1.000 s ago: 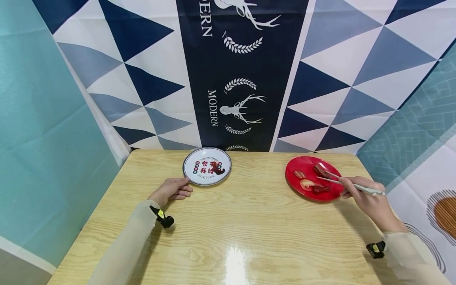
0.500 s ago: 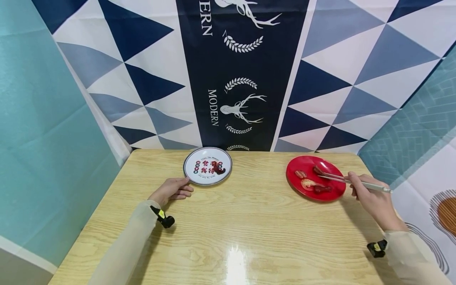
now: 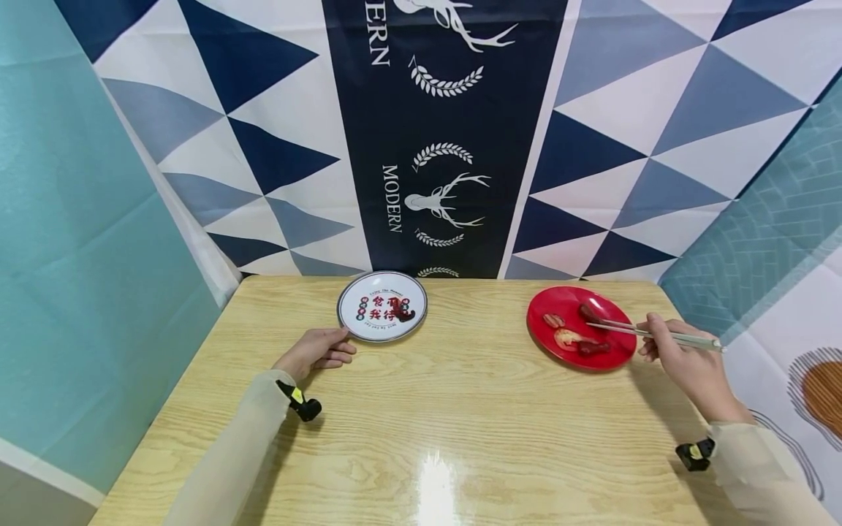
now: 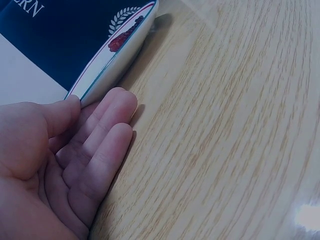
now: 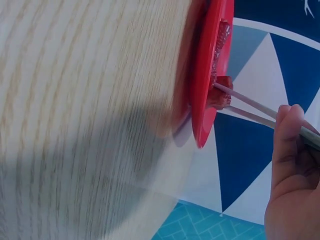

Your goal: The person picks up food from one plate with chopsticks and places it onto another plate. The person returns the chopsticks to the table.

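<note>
On the left, my left hand (image 3: pixel 318 351) pinches the near rim of a white plate (image 3: pixel 355 325), thumb on top and fingers beneath. A dark red-brown food piece (image 3: pixel 403 314) lies on that plate, over its printed red characters. My right hand (image 3: pixel 687 369) grips a pair of chopsticks (image 3: pixel 684 339), metal-looking toward the tips and pale green at the handles. Their tips reach over a red plate (image 3: pixel 615 358) to a brown meat piece (image 3: pixel 590 313); in the right wrist view they touch a reddish piece (image 5: pixel 220 95). Also on the red plate are a small striped piece (image 3: pixel 554 321) and a drumstick-like piece (image 3: pixel 594 348).
Both plates stand near the back edge of a light wooden table (image 3: pixel 421 409). Behind it hangs a patterned cloth (image 3: pixel 447 146) with triangles and a deer print. Teal panels (image 3: pixel 92 241) flank the left side. Black wrist cameras (image 3: pixel 305 405) sit on both sleeves.
My right hand has drawn slightly right and back with the chopsticks, their tips staying by the brown meat piece. My left hand keeps its place at the white plate.
</note>
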`<action>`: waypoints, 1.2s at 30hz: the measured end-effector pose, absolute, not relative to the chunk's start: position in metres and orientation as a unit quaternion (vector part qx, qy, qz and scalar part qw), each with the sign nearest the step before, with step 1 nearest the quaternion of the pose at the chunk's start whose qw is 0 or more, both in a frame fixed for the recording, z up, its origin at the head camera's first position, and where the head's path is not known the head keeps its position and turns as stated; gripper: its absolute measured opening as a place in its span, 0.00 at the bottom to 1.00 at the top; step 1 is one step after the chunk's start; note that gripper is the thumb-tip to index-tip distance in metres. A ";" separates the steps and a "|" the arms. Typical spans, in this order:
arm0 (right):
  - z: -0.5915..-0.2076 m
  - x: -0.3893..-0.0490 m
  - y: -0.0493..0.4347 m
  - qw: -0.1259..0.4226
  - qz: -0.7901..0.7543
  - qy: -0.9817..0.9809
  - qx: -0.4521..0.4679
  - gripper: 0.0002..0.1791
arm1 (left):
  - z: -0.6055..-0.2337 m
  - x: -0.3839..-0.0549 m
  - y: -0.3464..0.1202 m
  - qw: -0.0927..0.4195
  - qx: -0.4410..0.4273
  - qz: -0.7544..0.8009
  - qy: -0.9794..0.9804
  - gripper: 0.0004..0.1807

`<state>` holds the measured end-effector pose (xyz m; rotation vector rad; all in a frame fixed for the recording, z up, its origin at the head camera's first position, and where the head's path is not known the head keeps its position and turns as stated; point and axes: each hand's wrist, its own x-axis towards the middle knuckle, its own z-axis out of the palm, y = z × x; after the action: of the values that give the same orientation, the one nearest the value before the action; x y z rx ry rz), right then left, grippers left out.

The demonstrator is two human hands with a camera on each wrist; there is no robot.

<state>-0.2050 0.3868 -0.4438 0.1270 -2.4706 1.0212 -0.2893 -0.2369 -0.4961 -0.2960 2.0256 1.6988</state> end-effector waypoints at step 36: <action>-0.448 -0.199 0.381 0.264 0.353 -0.896 0.047 0.18 | -0.495 -0.290 -0.239 0.249 -0.096 0.626 0.733 0.25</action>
<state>-0.1992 0.3805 -0.4481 0.1258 -2.4228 0.9551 -0.2899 -0.2387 -0.4954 -0.2627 1.9963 1.7047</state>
